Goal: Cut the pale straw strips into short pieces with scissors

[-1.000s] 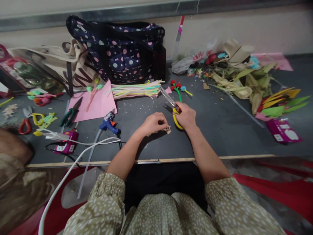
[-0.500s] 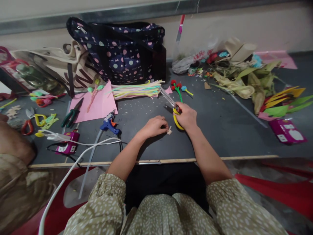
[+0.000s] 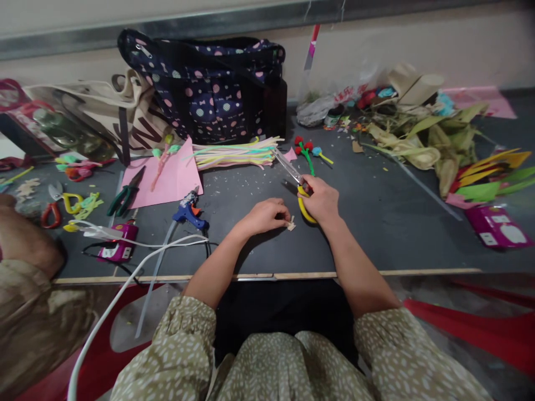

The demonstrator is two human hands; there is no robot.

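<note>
In my right hand (image 3: 325, 200) is a pair of scissors (image 3: 289, 166) with a yellow handle, fingers wrapped round it. Its metal blades point away from me, up and to the left, towards a bundle of pastel pipe cleaners (image 3: 238, 153). My left hand (image 3: 267, 215) rests low on the dark table, its fingers pinched at a small beige piece (image 3: 291, 225); the exact grip is partly hidden. Beyond the scissors lie a red-and-green pipe cleaner flower (image 3: 307, 156) and a blue-and-yellow one (image 3: 321, 154). Pale scraps are scattered around the blades.
A blue glue gun (image 3: 190, 214), green-handled pliers (image 3: 124, 195) and pink paper (image 3: 167, 181) lie left. A white cable (image 3: 137, 267) crosses the front edge. A patterned bag (image 3: 209, 92) stands behind; dried husks (image 3: 422, 139) lie right. Another person's arm (image 3: 31, 239) rests far left.
The whole scene has shifted slightly to the right in view. Both hands keep nearly the same pose, the scissors still in the right one.
</note>
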